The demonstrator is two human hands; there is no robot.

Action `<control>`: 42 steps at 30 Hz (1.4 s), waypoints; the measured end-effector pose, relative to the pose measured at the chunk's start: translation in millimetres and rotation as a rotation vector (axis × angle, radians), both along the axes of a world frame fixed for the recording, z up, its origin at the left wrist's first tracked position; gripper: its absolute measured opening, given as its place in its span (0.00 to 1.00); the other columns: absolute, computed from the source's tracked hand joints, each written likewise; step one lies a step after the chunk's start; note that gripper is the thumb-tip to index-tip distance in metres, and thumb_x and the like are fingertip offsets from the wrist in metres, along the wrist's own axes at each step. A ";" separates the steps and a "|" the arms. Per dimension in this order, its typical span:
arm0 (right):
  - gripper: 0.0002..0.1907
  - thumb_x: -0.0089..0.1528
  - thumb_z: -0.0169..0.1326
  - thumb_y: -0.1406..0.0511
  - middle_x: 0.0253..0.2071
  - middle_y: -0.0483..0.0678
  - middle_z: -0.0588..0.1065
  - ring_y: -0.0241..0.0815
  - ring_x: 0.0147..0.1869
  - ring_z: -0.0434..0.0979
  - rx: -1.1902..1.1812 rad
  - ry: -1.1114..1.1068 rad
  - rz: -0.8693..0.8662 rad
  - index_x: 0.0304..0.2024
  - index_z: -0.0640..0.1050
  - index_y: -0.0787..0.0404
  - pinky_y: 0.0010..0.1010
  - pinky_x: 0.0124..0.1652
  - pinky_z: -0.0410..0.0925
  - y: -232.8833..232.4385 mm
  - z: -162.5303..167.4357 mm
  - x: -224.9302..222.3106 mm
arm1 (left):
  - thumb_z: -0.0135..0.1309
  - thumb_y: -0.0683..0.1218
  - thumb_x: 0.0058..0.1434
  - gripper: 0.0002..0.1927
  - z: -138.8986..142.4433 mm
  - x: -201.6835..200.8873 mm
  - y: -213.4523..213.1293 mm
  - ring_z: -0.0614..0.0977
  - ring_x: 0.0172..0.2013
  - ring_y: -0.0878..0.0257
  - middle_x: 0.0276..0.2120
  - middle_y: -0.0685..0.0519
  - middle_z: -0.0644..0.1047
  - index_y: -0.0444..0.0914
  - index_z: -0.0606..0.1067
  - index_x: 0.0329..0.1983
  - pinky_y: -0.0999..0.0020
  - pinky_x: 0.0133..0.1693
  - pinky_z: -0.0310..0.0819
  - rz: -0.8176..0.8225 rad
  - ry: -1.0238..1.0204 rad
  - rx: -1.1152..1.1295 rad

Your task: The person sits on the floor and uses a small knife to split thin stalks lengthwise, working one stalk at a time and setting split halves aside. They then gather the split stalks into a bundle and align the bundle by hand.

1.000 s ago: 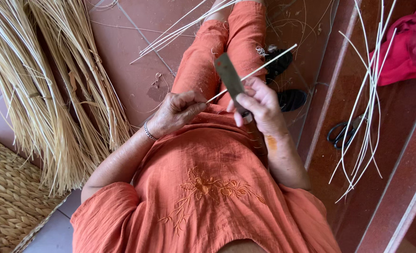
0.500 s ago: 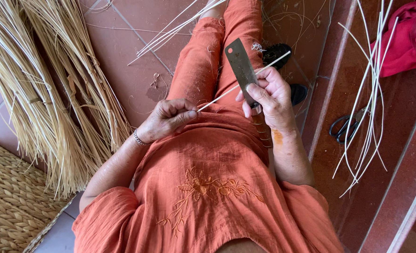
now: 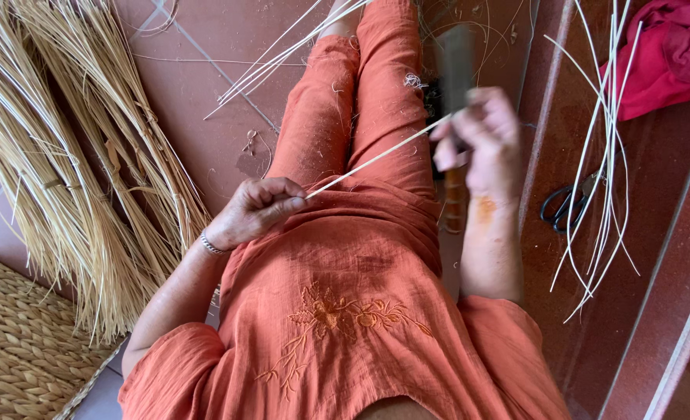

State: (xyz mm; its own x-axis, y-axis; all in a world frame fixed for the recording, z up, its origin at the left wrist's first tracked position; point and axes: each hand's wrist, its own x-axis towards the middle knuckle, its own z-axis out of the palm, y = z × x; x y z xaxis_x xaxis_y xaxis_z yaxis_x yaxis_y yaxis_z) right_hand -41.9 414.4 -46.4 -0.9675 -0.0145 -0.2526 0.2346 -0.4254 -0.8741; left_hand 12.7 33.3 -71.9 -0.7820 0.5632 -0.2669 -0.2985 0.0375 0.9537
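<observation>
1. Left hand point(image 3: 255, 210) is pinched tight on the near end of one pale cane strip point(image 3: 376, 159), which runs taut up and to the right across the orange-trousered lap.
2. Right hand point(image 3: 481, 136) is closed around a dark flat blade point(image 3: 455, 66), blurred with motion, and it meets the far end of that strip; exactly how blade and strip touch, I cannot tell.
3. So the hands are well apart, one at each end of the strip.
4. Progress, judging from the floor: a fan of finished-looking pale strips point(image 3: 282, 50) lies by the knees, and another loose group point(image 3: 593, 179) lies on the red step to the right. That reads as a fair share done.
5. Left to do, by my guess: plenty. The big bundles of straw-coloured raw stalks point(image 3: 73, 179) on the left are thick and untouched.
6. Count: one strip in hand, one blade, two lots of laid-out strips, too thin to tally singly.
7. Also one pair of black-handled scissors point(image 3: 566, 206), one red cloth point(image 3: 671, 54), one woven mat point(image 3: 18, 350) at the lower left.
</observation>
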 end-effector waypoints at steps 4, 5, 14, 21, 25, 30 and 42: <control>0.06 0.76 0.50 0.71 0.34 0.59 0.78 0.41 0.23 0.73 -0.153 0.054 -0.105 0.55 0.71 0.63 0.29 0.22 0.66 17.5 11.8 -9.1 | 0.55 0.47 0.69 0.09 -2.4 -6.9 -7.0 0.67 0.18 0.76 0.20 0.61 0.73 0.38 0.81 0.45 0.77 0.20 0.60 0.065 -0.081 -0.143; 0.07 0.74 0.50 0.70 0.33 0.58 0.77 0.40 0.22 0.73 -0.119 0.031 -0.020 0.55 0.71 0.62 0.29 0.22 0.66 11.9 12.1 -8.3 | 0.55 0.47 0.70 0.09 -5.2 -10.6 -5.2 0.68 0.19 0.76 0.21 0.61 0.75 0.39 0.81 0.45 0.78 0.20 0.61 0.063 -0.034 -0.172; 0.10 0.71 0.51 0.71 0.34 0.56 0.78 0.39 0.23 0.74 -0.101 -0.058 0.367 0.56 0.72 0.61 0.30 0.25 0.68 -77.1 -10.3 20.5 | 0.57 0.46 0.72 0.10 -16.1 -35.4 24.6 0.78 0.32 0.75 0.32 0.58 0.81 0.35 0.80 0.49 0.76 0.33 0.76 0.008 0.151 -0.033; 0.08 0.76 0.49 0.71 0.34 0.55 0.78 0.37 0.22 0.71 -0.076 0.067 -0.018 0.57 0.73 0.62 0.28 0.22 0.65 -5.5 -4.9 -6.1 | 0.55 0.44 0.70 0.08 -1.6 -33.6 -21.2 0.78 0.23 0.74 0.25 0.56 0.81 0.36 0.80 0.46 0.77 0.27 0.74 -0.056 0.186 -0.203; 0.15 0.72 0.50 0.70 0.32 0.52 0.78 0.36 0.21 0.73 -0.134 0.115 0.084 0.62 0.74 0.60 0.27 0.20 0.67 -16.3 -2.3 -1.7 | 0.56 0.44 0.69 0.08 -7.9 -26.2 -11.1 0.78 0.23 0.73 0.26 0.55 0.81 0.37 0.81 0.47 0.75 0.26 0.74 -0.031 0.167 -0.210; 0.13 0.72 0.49 0.67 0.36 0.54 0.79 0.35 0.25 0.76 0.119 0.034 0.405 0.57 0.68 0.65 0.23 0.21 0.68 -78.1 -0.1 18.5 | 0.56 0.43 0.71 0.06 -2.3 -33.5 10.4 0.84 0.33 0.71 0.35 0.54 0.84 0.37 0.79 0.47 0.74 0.37 0.81 -0.013 0.341 -0.116; 0.10 0.72 0.51 0.67 0.37 0.55 0.79 0.34 0.26 0.75 0.174 -0.020 0.314 0.51 0.66 0.65 0.18 0.24 0.66 -83.0 14.5 18.1 | 0.56 0.44 0.70 0.07 2.1 -23.9 6.8 0.73 0.24 0.75 0.24 0.57 0.78 0.37 0.81 0.47 0.76 0.28 0.70 -0.001 0.045 -0.173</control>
State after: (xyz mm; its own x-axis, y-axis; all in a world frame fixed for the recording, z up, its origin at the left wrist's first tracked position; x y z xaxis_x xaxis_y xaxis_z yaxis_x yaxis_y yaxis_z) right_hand -23.8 331.4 -31.9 -0.9176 -0.2653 -0.2960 0.3477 -0.1748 -0.9212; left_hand -11.2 40.1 -69.9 -0.7945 0.5129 -0.3250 -0.2559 0.2025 0.9453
